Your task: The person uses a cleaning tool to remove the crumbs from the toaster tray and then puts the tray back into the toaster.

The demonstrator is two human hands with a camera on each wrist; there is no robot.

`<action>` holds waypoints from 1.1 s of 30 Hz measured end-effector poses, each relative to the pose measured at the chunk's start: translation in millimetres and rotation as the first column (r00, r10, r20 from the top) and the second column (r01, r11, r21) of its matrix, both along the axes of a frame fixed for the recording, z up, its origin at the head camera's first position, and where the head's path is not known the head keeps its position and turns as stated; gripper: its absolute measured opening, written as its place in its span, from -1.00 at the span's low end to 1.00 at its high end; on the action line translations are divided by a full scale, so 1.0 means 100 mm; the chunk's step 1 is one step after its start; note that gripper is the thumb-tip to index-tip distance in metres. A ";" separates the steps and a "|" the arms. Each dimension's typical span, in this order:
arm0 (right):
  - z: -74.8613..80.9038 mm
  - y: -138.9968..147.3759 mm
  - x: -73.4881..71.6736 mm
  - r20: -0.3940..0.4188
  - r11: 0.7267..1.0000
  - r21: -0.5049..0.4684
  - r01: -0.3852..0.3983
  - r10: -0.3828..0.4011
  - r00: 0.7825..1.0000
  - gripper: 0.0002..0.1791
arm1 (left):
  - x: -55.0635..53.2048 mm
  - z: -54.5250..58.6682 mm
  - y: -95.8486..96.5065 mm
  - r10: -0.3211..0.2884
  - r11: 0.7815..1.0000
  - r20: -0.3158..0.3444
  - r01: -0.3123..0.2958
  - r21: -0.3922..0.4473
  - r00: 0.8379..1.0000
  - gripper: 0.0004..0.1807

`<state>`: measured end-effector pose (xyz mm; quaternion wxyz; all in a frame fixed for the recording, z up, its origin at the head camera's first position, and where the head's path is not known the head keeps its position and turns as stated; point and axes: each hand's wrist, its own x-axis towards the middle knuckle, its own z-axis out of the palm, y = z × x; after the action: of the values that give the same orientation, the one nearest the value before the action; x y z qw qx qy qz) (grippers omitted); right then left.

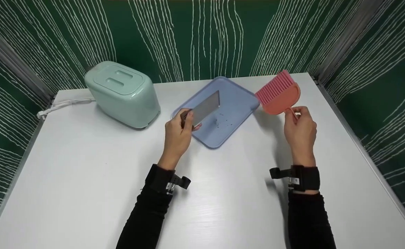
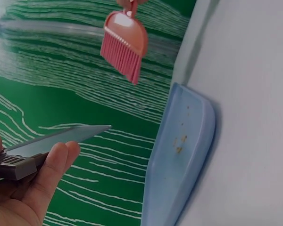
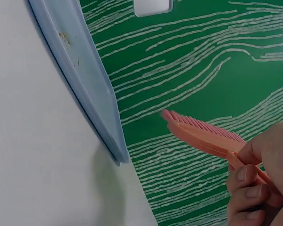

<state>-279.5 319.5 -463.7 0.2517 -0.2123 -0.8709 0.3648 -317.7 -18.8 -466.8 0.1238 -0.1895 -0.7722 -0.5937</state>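
My left hand (image 1: 178,133) grips the dark handle of a flat, grey-bladed scraper (image 1: 206,108), its blade tilted above the near left part of a blue tray (image 1: 239,93). In the left wrist view the ridged handle lies between thumb and fingers. Small crumbs (image 1: 217,121) are scattered on the tray floor. To the right of the tray, my right hand (image 1: 301,133) pinches the thin handle of a small orange brush (image 1: 282,100) with pink bristles. The brush is raised, its bristles pointing up and left in the head view, near the tray's right corner.
A mint-green toaster (image 1: 124,95) with a lid on top stands at the back left. Its white cord (image 1: 67,102) lies by the table's left edge. Green walls with white streaks enclose the white table (image 1: 84,180) at the back and sides.
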 end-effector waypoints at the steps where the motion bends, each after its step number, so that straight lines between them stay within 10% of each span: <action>1: -0.01 0.04 0.00 0.010 1.000 -0.015 0.007 -0.007 1.000 -0.51 | 0.00 0.00 0.00 0.002 1.000 0.002 -0.002 -0.001 1.000 -0.65; 14: -0.25 0.52 0.04 0.265 0.994 -0.084 0.073 -0.049 0.963 -0.42 | -0.01 0.00 0.00 -0.013 0.997 0.067 0.008 0.080 0.998 -0.64; 33: -0.55 0.82 0.13 0.419 0.983 -0.165 0.074 0.002 0.908 -0.36 | -0.02 -0.02 -0.03 -0.106 0.955 0.219 0.038 0.293 0.970 -0.65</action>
<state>-266.7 401.2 -518.6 0.0467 -0.3229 -0.8645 0.3823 -319.8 -21.6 -468.3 0.0368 -0.1269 -0.6797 -0.7215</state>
